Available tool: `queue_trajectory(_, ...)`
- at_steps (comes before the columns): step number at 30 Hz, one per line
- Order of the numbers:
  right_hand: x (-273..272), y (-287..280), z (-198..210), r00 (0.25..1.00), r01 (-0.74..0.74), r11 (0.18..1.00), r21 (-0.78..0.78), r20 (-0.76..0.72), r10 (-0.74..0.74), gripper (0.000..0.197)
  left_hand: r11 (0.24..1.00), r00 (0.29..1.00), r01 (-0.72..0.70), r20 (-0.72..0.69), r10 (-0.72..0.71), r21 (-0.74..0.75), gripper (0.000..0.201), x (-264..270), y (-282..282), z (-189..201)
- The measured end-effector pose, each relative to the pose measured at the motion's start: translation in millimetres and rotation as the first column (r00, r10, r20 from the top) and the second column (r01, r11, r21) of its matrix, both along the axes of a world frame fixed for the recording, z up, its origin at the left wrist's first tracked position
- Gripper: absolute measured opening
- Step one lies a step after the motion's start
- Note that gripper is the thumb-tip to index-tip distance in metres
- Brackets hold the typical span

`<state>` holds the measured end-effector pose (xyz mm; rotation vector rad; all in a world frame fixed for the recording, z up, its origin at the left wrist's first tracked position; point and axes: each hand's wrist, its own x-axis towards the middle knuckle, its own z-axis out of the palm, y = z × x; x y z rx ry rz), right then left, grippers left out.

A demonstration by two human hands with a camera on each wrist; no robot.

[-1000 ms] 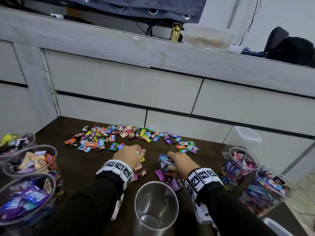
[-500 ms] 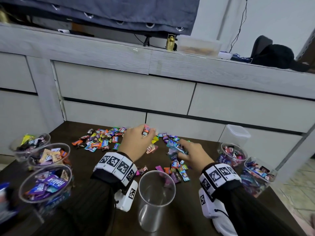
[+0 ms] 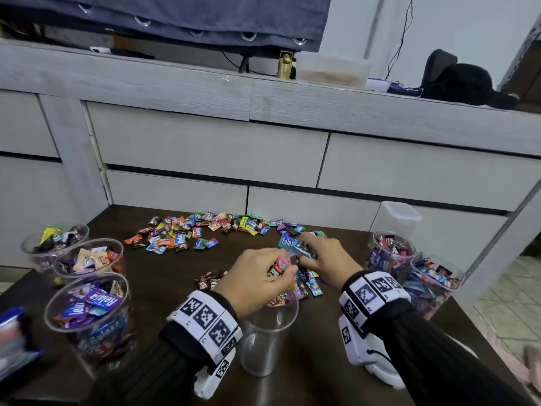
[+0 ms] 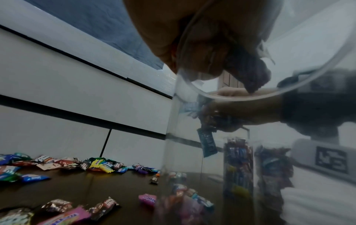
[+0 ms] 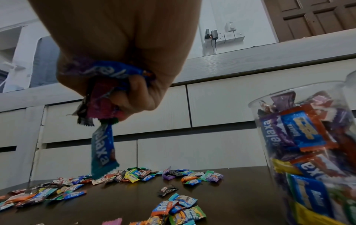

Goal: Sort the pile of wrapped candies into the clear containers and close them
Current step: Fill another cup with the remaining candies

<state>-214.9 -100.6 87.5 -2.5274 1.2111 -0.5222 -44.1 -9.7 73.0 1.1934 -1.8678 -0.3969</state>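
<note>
A scatter of wrapped candies [image 3: 202, 231] lies across the back of the dark table [image 3: 164, 276]. An empty clear cup [image 3: 265, 344] stands at the front centre. My left hand [image 3: 263, 276] hovers over its rim, fingers curled round a bunch of candies [image 3: 278, 266]. My right hand [image 3: 317, 260] is just beyond and to the right, gripping several candies, a teal Relaxa wrapper [image 5: 104, 152] dangling from the fist [image 5: 123, 73]. In the left wrist view the cup rim [image 4: 240, 97] arcs under my fingers.
Three clear cups with sorted candies stand at the left [image 3: 87, 312], two more at the right [image 3: 392, 253] [image 3: 433, 282], and a lidded container [image 3: 398, 218] behind them. Grey drawers [image 3: 205, 148] rise right behind the table. A small candy cluster [image 3: 209, 281] lies left of my left hand.
Both hands lifted off the pile with candies in them. My left hand drew back and to the right, arriving above the empty cup; the right hand rose slightly.
</note>
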Motion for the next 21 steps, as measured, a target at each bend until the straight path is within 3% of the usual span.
queue_trajectory(7,0,-2,-3,1.000,0.003,1.000,0.007,-0.020,-0.003,0.020,0.996,0.938,0.084,0.341,-0.069,-0.028,0.019,0,3,2)
queue_trajectory(15,-2,-4,1,1.000,0.022,0.999,-0.032,0.009,-0.022,0.021,0.993,0.915,0.104,0.386,-0.118,0.056,0.021,0,6,9)
queue_trajectory(21,-5,-6,-3,1.000,0.019,0.999,-0.028,0.013,-0.018,0.012,0.995,0.840,0.100,0.533,-0.098,0.026,0.019,-3,8,6)
